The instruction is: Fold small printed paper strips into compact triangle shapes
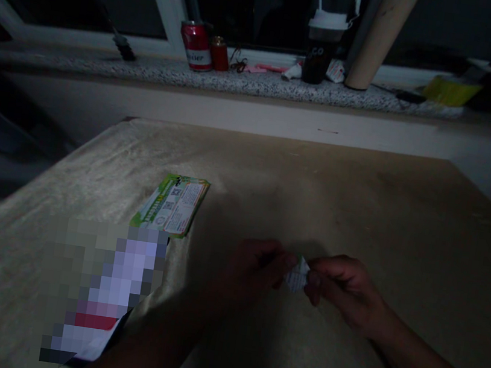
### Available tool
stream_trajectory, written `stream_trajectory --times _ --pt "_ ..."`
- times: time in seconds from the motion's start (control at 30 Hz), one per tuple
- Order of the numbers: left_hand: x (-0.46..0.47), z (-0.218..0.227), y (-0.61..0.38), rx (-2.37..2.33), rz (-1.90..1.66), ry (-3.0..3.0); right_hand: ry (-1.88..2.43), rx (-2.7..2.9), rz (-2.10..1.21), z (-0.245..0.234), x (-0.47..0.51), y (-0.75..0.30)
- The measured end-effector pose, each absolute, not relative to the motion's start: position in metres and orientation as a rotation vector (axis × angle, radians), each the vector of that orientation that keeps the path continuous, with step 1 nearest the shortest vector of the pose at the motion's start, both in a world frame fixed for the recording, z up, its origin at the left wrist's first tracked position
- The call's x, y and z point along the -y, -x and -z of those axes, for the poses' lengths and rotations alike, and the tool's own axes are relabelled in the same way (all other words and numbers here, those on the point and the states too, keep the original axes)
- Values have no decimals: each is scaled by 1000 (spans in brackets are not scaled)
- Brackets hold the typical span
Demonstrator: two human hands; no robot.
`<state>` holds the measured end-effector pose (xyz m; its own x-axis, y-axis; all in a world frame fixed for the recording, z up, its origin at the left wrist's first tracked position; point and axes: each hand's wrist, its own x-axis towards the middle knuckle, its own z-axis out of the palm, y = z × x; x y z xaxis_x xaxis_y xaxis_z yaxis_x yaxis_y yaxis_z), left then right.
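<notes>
Between my two hands is a small folded piece of paper [297,276], whitish with faint print and a pointed top. My left hand [264,266] pinches its left edge, with thumb and fingers closed. On the opposite edge, the fingertips of my right hand [341,286] are closed on the same paper. Both hands are held low over the cloth-covered table [274,176]. Dim light hides the finer folds and some of the fingers.
Left of my hands lies a green and white printed packet [174,204], with a lit, blurred-out phone-like screen [121,288] nearer me. Along the stone windowsill [250,87] stand a red can [196,46], an orange bottle [219,53], a drink cup [320,48] and a cardboard tube [379,41].
</notes>
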<state>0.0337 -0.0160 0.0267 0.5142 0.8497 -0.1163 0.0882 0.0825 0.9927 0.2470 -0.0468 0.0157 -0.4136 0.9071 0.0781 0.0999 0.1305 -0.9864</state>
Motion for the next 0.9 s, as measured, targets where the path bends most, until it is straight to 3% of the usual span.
stream_trajectory --times 0.57,0.9 --pt "21 -31 -35 -820 -678 -1726 994 1742 -1266 -15 48 -246" --pt "20 -28 -35 -809 -693 -1467 962 1672 -1220 -19 46 -246"
